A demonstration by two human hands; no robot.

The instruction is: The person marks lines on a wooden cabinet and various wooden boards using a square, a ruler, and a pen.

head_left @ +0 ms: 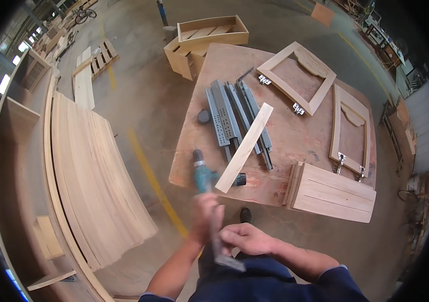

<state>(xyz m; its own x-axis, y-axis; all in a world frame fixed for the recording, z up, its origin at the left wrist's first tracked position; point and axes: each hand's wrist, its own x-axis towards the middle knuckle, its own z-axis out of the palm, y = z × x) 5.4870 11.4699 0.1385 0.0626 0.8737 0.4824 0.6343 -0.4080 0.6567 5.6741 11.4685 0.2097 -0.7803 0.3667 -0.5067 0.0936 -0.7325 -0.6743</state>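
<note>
My left hand is closed round a grey L-shaped metal square, which is blurred and held off the table in front of my body. Its short leg points down toward my lap. My right hand is curled beside the square, fingers bent in; whatever they pinch is hidden. Just beyond my left hand, a teal cordless drill lies at the table's near left edge. A pale wooden strip slants over several grey metal drawer slides and the drill's battery end.
On the worktable are a round black object, two frames with hinges and stacked drawer fronts. Wooden drawer boxes stand behind it. At left are curved wooden panels and a large cabinet.
</note>
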